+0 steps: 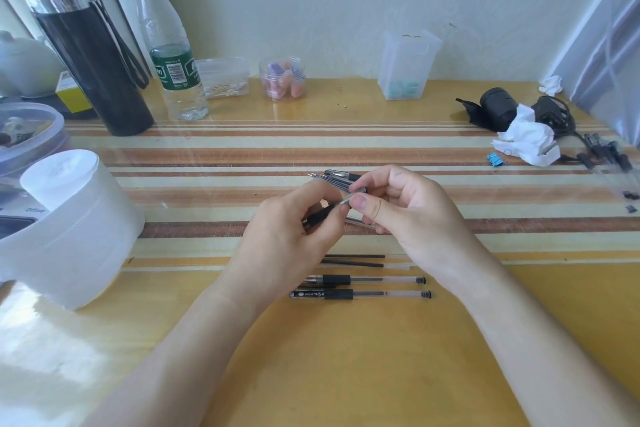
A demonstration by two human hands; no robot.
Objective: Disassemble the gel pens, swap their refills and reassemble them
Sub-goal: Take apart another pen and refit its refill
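My left hand (294, 218) grips a gel pen by its black rubber grip (317, 217). My right hand (398, 208) pinches that pen's metal tip cone (347, 199) between thumb and fingers. A clear barrel (360, 222) lies under my right fingers. Behind my hands lie a pen and several loose refills (332, 177) with their tips pointing left. Closer to me lie two thin black refills (353, 260) and two whole gel pens (360, 288), side by side.
A toilet-paper roll (69, 225) stands at the left, with a black flask (86, 45) and a water bottle (169, 52) behind it. Small plastic jars (282, 78) line the back wall. Crumpled tissue (526, 142), a blue binder clip (495, 160) and more pens (613, 163) lie at the right.
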